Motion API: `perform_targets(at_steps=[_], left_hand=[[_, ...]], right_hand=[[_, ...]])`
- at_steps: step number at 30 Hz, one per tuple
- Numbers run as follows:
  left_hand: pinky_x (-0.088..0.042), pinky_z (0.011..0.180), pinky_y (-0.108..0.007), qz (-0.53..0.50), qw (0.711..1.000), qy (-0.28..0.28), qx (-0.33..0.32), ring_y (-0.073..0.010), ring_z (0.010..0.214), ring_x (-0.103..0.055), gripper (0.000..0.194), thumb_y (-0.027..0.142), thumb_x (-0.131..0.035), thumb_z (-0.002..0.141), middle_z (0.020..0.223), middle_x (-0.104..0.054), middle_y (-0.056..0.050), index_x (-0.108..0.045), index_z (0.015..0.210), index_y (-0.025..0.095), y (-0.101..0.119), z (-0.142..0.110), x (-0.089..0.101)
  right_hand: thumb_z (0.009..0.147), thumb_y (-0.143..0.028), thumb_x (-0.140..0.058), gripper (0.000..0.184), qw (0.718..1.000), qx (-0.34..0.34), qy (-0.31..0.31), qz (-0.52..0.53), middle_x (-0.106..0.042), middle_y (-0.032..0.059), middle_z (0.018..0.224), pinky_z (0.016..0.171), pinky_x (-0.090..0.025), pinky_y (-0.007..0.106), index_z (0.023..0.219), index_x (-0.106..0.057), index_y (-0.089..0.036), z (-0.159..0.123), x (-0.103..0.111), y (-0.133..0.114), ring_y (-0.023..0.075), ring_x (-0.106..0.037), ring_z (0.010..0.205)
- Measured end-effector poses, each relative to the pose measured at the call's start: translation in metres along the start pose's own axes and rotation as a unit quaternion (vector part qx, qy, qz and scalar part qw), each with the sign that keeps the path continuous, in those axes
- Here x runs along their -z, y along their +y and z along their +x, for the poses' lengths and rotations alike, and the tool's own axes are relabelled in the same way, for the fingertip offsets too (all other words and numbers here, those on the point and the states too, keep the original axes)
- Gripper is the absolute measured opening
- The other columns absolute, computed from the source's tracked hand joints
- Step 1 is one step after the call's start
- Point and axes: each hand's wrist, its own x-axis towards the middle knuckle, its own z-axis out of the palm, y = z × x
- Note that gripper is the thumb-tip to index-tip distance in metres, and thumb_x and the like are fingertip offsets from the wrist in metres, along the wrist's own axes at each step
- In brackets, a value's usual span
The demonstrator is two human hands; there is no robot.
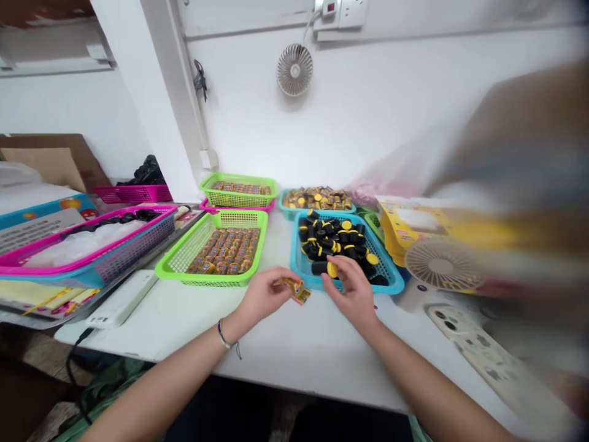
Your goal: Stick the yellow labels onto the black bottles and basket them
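Note:
My left hand [262, 296] pinches a small yellow-and-orange wrapped packet [297, 290] above the white table [294, 362]. My right hand [352, 293] grips a black cylinder with a yellow cap [323, 268] at the near rim of a blue plastic basket [304, 270]. That basket is heaped with similar black, yellow-capped cylinders [331, 239]. To the left, a green plastic basket [216, 277] holds rows of wrapped packets [223, 252]. The hands are close together, and the fingers partly hide the cylinder.
Behind stand a green basket [239, 190] of packets and a teal basket [317, 199] of capped items. Pink-and-blue baskets [92, 258] and a white power bank [122, 299] lie left. A phone [478, 356], a small fan [442, 264] and a yellow box [405, 227] lie right, blurred.

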Motion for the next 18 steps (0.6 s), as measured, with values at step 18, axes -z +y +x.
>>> perform_targets(at_steps=[18], left_hand=[[-0.056,0.067,-0.023,-0.215,0.966,-0.097,0.102,-0.0123,0.064,-0.067,0.052,0.036,-0.068,0.086,0.067,-0.071,0.001,-0.055,0.132,0.016,-0.018,0.005,-0.021]], right_hand=[[0.082,-0.046,-0.072,0.031,0.965,-0.206,0.0,0.161,-0.067,-0.0001,0.082,0.067,-0.058,0.031,0.106,-0.064,-0.027,0.006,0.012,-0.022,0.0137,-0.064,0.066]])
